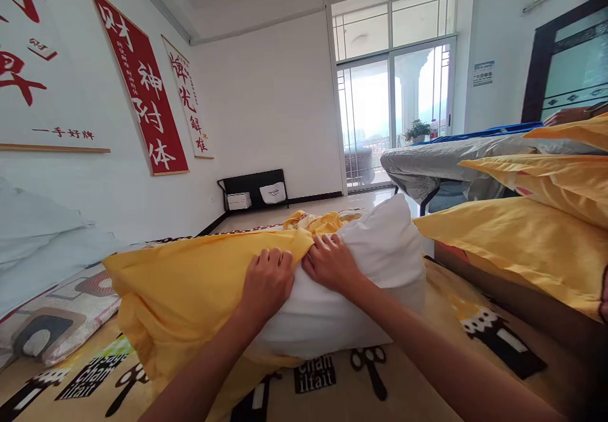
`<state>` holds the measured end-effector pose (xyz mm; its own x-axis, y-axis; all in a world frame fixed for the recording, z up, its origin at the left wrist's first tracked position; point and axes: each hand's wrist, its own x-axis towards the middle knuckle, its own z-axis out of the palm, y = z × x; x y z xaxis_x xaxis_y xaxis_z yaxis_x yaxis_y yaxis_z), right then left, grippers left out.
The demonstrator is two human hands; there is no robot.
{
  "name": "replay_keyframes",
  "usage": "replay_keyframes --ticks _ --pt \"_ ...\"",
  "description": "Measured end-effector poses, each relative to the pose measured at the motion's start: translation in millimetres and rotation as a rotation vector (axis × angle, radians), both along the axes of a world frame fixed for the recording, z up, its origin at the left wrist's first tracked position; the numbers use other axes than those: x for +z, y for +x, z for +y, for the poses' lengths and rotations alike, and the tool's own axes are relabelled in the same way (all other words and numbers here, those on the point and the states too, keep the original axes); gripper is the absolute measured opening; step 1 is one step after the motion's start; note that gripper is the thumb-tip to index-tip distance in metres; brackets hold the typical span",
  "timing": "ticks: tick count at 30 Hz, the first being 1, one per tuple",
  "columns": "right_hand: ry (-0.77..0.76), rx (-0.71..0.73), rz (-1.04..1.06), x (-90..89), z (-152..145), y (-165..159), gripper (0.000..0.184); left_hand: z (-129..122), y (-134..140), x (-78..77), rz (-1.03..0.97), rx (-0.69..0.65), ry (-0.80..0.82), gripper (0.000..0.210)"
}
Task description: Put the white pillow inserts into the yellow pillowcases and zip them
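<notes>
A white pillow (380, 270) lies in front of me, its left part inside a yellow pillowcase (190, 276). The case's open edge runs across the pillow's middle, and the right part of the pillow is bare. My left hand (270, 279) is closed on the yellow cloth close to that edge. Right beside it, my right hand (331, 260) grips the upper corner of the pillowcase's edge against the white pillow. The fingertips of both hands are partly hidden in the folds.
Under the pillow spreads a patterned tan blanket (332, 403). Stacked yellow pillows (517, 232) stand at the right, near a plastic-covered table (427, 162). White pillows (42, 238) and a patterned pillow (61, 311) lie at the left. More yellow cloth (318, 222) shows behind the pillow.
</notes>
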<state>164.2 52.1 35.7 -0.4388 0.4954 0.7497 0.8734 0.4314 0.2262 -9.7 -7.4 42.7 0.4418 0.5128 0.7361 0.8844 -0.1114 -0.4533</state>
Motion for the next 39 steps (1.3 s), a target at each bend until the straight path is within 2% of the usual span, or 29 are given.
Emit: replay_keyframes --ticks 3,6,9,12,15,17,19,20,22,25,27,29,32,35,37,39 --pt "0.133 0.031 0.005 -4.2 -1.6 17.9 0.033 -21.3 -1.7 2.2 0.007 0.04 -0.008 0.006" --pt "0.227 0.039 0.017 -7.3 -5.1 23.8 0.03 -33.0 0.2 -2.8 0.074 -0.066 -0.07 0.009" --pt "0.208 -0.001 0.048 -8.7 -4.9 14.9 0.026 -30.4 10.3 -10.5 0.09 -0.218 -0.137 0.01" --pt "0.14 0.007 0.051 -7.8 0.4 7.0 0.023 -22.0 18.0 -17.6 0.129 -0.266 -0.16 0.011" --pt "0.127 0.159 -0.005 -4.6 4.3 18.0 0.027 -21.0 8.1 -25.0 0.16 -0.261 -0.128 0.009" --pt "0.157 0.28 -0.057 -1.9 5.8 38.5 0.03 -26.4 -8.9 -31.6 0.168 -0.249 -0.074 0.008" --pt "0.193 0.329 -0.083 0.2 9.9 66.8 0.033 -33.5 -29.9 -39.9 0.167 -0.193 -0.017 0.01" --pt "0.204 0.304 -0.075 0.8 14.0 82.3 0.036 -36.6 -40.5 -44.5 0.153 -0.151 0.003 0.012" --pt "0.188 0.165 -0.005 1.5 26.8 111.3 0.039 -39.8 -58.5 -53.7 0.113 -0.078 0.025 0.015" --pt "-0.007 -0.062 0.088 5.4 48.1 134.0 0.043 -37.0 -73.4 -63.0 0.074 -0.062 0.028 0.017" --pt "-0.126 -0.128 0.102 13.6 52.3 127.4 0.045 -32.4 -76.9 -63.0 0.043 -0.09 0.041 0.019" --pt "-0.154 -0.181 0.096 28.6 42.5 106.4 0.045 -27.3 -80.4 -57.4 -0.01 -0.136 0.087 0.02" --pt "-0.093 -0.243 0.061 63.5 10.9 67.9 0.044 -17.3 -92.3 -43.8 -0.157 -0.181 0.152 0.021" --pt "0.012 -0.248 0.004 98.3 -8.4 45.5 0.045 -0.5 -107.0 -37.2 -0.346 -0.193 0.126 0.022" --pt "-0.003 -0.276 -0.037 106.1 -4.8 44.2 0.042 12.6 -112.0 -42.0 -0.408 -0.204 0.064 0.022" --pt "-0.082 -0.309 -0.054 95.1 7.6 52.3 0.04 23.0 -110.6 -53.2 -0.411 -0.197 -0.015 0.02"
